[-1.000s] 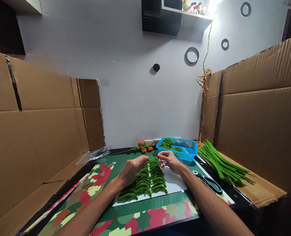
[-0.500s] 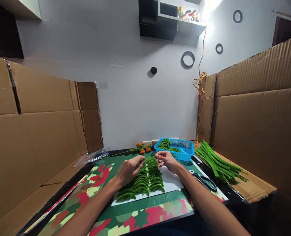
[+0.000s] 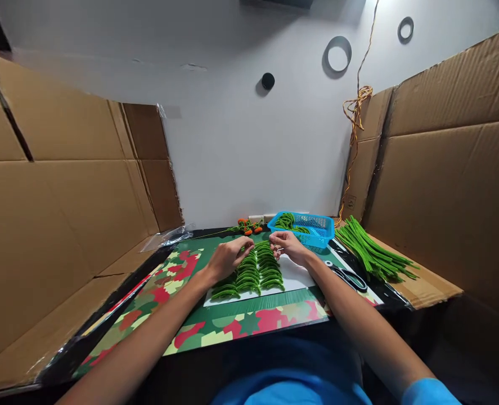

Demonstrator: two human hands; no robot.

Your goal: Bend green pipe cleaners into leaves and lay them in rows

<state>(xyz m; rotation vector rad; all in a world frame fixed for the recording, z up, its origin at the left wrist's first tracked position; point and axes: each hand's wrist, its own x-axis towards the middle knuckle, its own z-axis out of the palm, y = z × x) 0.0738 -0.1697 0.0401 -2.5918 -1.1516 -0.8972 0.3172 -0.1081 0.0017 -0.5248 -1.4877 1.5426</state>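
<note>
Resting at the far end of the rows of bent green pipe cleaners [image 3: 253, 271], both hands are seen with fingers curled together. The left hand [image 3: 229, 260] touches the left rows; whether a piece is pinched cannot be told. The right hand [image 3: 288, 247], just right of the rows, appears closed on something small, which is too small to identify. The rows lie on a white sheet [image 3: 296, 277], itself on a leaf-patterned mat [image 3: 232, 323].

Risks noted, as judgement only: the bent pieces lie tightly packed and touching, so a fuzzy piece lifted from the far end could snag its neighbours and disturb the rows. The sheet looks loose and could slide under a sideways push. Scissors [image 3: 349, 277] lie right of the rows, near the right forearm, and could be knocked. A blue basket [image 3: 306, 228] beyond the rows and straight green stems [image 3: 373, 256] further right stand clear of the hands.
</note>
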